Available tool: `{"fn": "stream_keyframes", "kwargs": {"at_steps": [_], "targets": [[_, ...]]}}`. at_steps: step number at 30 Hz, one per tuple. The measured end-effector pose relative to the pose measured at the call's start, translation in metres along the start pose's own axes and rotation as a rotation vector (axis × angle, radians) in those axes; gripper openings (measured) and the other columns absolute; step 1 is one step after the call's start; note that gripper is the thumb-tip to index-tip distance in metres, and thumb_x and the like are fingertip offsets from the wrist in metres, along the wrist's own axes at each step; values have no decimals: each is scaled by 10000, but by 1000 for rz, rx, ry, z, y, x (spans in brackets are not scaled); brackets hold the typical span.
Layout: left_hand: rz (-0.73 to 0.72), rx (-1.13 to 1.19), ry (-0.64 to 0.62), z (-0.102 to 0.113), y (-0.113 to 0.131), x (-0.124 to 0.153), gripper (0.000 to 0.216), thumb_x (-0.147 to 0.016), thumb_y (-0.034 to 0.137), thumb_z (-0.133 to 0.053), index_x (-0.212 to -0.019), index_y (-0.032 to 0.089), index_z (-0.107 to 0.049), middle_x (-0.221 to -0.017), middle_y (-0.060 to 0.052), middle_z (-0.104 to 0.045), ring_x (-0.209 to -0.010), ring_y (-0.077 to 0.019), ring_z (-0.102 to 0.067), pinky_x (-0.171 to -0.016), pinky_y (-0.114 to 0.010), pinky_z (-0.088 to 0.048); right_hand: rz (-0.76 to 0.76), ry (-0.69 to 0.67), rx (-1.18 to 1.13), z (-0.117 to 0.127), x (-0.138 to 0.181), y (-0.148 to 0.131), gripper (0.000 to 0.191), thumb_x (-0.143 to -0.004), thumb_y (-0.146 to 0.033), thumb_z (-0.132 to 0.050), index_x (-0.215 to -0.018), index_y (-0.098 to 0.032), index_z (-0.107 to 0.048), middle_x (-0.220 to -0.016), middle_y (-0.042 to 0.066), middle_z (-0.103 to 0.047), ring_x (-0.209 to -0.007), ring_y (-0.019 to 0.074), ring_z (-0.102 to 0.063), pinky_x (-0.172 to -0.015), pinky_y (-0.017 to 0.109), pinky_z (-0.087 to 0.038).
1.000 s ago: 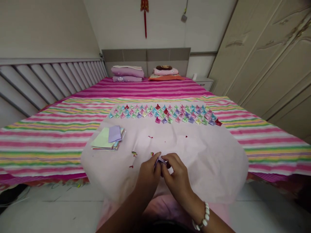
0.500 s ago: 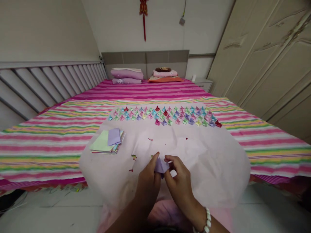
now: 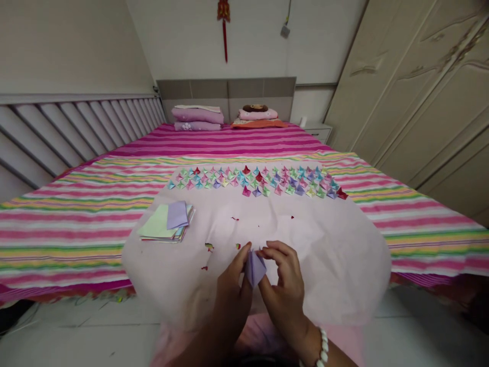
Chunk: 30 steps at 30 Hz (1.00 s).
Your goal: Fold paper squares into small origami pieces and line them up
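Observation:
Between my two hands is a small piece of folded purple origami paper (image 3: 255,269), held in the air above the near part of the pale pink cloth (image 3: 328,255). My left hand (image 3: 235,285) grips its left side between thumb and fingers. On the other side, my right hand (image 3: 284,285) pinches the right edge, its upper fingers curled over the top; a white beaded bracelet (image 3: 323,349) circles that wrist. The paper's underside and some fingertips are hidden. Farther off, several rows of small folded paper pieces (image 3: 246,191) in many colours stand on the cloth.
Left on the cloth lies a stack of paper sheets (image 3: 155,224) with a purple sheet (image 3: 177,215) on top. Small red and green marks or scraps (image 3: 209,246) dot the cloth. Beneath is a striped bed cover (image 3: 76,229); a slatted rail (image 3: 76,127) and a wardrobe (image 3: 420,102) flank it.
The purple paper has been turned in my hands and now shows a taller, pointed shape with a fold facing me. My right fingers have shifted slightly up over it.

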<state>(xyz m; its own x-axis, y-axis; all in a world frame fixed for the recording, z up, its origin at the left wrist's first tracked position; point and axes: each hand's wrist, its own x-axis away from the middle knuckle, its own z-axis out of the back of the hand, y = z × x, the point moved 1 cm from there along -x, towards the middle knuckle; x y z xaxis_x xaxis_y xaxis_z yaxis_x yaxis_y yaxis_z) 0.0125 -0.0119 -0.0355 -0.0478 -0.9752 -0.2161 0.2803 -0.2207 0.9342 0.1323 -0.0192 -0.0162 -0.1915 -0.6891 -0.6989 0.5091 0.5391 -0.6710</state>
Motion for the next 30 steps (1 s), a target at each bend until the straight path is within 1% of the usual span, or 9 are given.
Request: {"fn": "stream_keyframes", "kwargs": {"at_steps": [3, 8, 13, 17, 20, 21, 24, 26, 30], "targets": [[50, 172, 16, -1, 2, 3, 498, -807, 209, -567, -1301, 199, -502, -1237, -97, -647, -1149, -253, -599, -1009, -377, -461, -17, 83, 63, 0, -1, -2, 304, -762, -115, -600, -1039, -227, -540, -1101, 101, -498, -1071, 264, -508, -871, 457, -478], [142, 372, 14, -5, 6, 4, 526, -801, 265, -625, -1301, 200, -474, -1177, -104, -678, -1116, -244, -621, -967, -358, -497, -115, 169, 89, -1, -3, -3, 235, -703, -160, -687, -841, -225, -508, -957, 53, -490, -921, 235, -520, -795, 414, -469], [163, 368, 58, -8, 9, 3, 518, -783, 247, -644, -1277, 208, -496, -1152, -87, -692, -1117, -238, -620, -959, -337, -497, -85, 85, 36, 1, -2, -1, 155, -754, -114, -646, -764, -230, -543, -833, 19, -495, -800, 198, -527, -692, 344, -458], [124, 287, -11, -7, 5, 2, 595, -764, 205, -644, -1323, 199, -442, -1208, -107, -657, -1125, -238, -609, -955, -345, -489, 1, -31, 7, 3, 0, 3, 170, -792, -73, -590, -837, -237, -597, -789, 13, -566, -774, 194, -550, -683, 347, -451], [115, 241, -68, 0, -1, -4, 742, -707, 160, -667, -1382, 204, -361, -1321, -131, -566, -1189, -249, -552, -989, -384, -446, 86, -38, 54, 6, 1, 8, 208, -775, -33, -545, -834, -224, -600, -770, 13, -578, -753, 193, -551, -692, 362, -437], [139, 244, -68, 4, -3, -7, 750, -687, 154, -673, -1374, 201, -376, -1345, -137, -541, -1212, -260, -528, -1002, -400, -427, 125, -38, 78, 7, 1, 9, 220, -767, -21, -532, -837, -218, -600, -766, 17, -579, -746, 193, -547, -687, 364, -431], [279, 374, -64, 19, -5, -15, 533, -679, 181, -656, -1203, 161, -559, -1317, -151, -558, -1224, -294, -506, -1019, -441, -381, 242, -47, 149, 10, 0, 11, 235, -762, 1, -513, -843, -202, -600, -759, 29, -586, -722, 192, -536, -652, 354, -409], [322, 524, -28, 28, -1, -20, 429, -737, 228, -621, -1163, 181, -597, -1319, -118, -563, -1268, -269, -461, -1056, -421, -325, 295, -57, 180, 11, -1, 10, 225, -773, -2, -519, -852, -198, -596, -760, 34, -592, -709, 189, -531, -635, 347, -397], [407, 663, -105, 30, 15, -18, 426, -663, 194, -703, -1087, 211, -661, -1255, -69, -612, -1269, -243, -441, -1036, -353, -313, 359, -77, 212, 10, 0, 8, 201, -792, -22, -527, -878, -193, -587, -764, 42, -598, -696, 190, -524, -621, 346, -391]]}}
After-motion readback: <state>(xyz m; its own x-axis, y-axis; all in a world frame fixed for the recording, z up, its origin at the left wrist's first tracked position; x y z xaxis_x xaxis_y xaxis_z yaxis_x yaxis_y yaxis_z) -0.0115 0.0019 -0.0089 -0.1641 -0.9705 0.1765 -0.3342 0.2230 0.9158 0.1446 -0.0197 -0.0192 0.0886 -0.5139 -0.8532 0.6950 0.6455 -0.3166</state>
